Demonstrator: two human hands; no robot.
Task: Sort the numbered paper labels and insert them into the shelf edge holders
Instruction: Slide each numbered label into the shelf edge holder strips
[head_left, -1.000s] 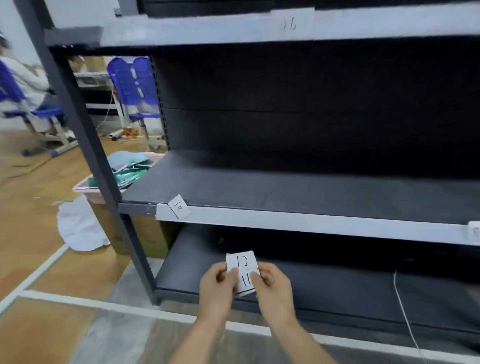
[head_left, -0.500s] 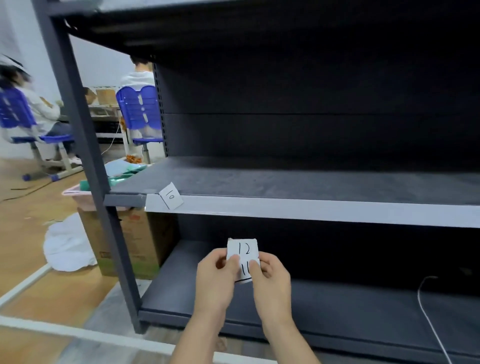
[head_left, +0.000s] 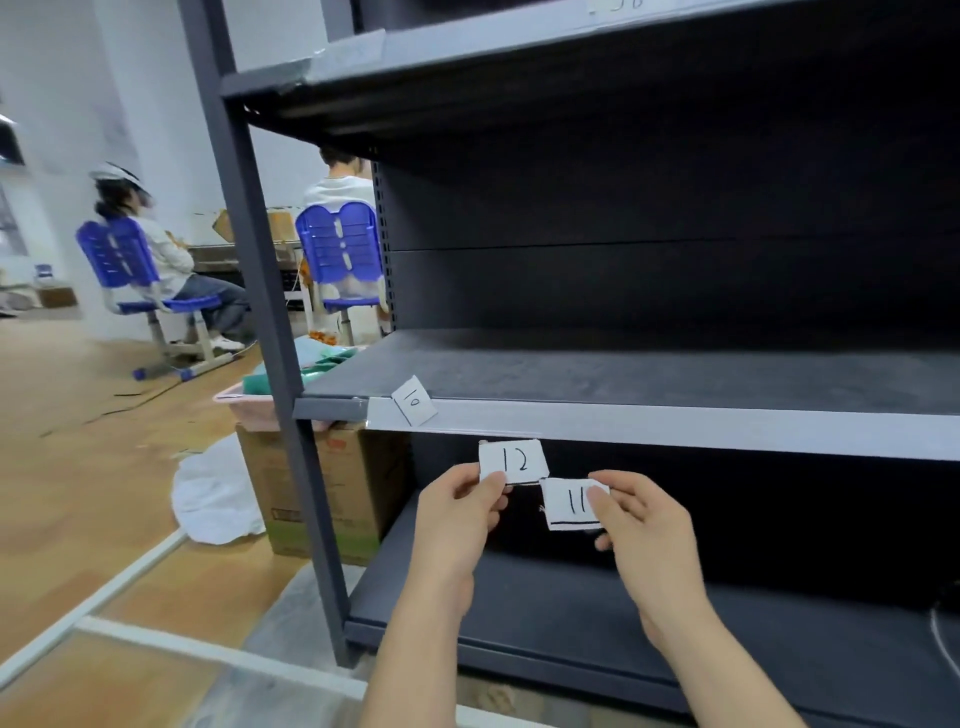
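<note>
My left hand (head_left: 457, 514) pinches a white paper label marked 12 (head_left: 513, 461), held just under the middle shelf's pale edge holder (head_left: 675, 428). My right hand (head_left: 644, 525) pinches a second label marked 11 (head_left: 571, 505), slightly lower and to the right; the two labels barely touch at a corner. A label marked 10 (head_left: 414, 401) sits tilted in the edge holder at the shelf's left end. Another label (head_left: 615, 5) shows on the top shelf edge, cut off by the frame.
The dark metal shelf unit has a grey upright post (head_left: 270, 332) on its left. A cardboard box (head_left: 322, 493) with a pink bin (head_left: 244, 405) on top stands behind it, beside white cloth (head_left: 213, 493). Two people sit on blue chairs (head_left: 337, 249) further back.
The two labels were stacked between both hands; now they are pulled apart, 12 in the left hand and 11 in the right. The view has moved closer to the shelf.
</note>
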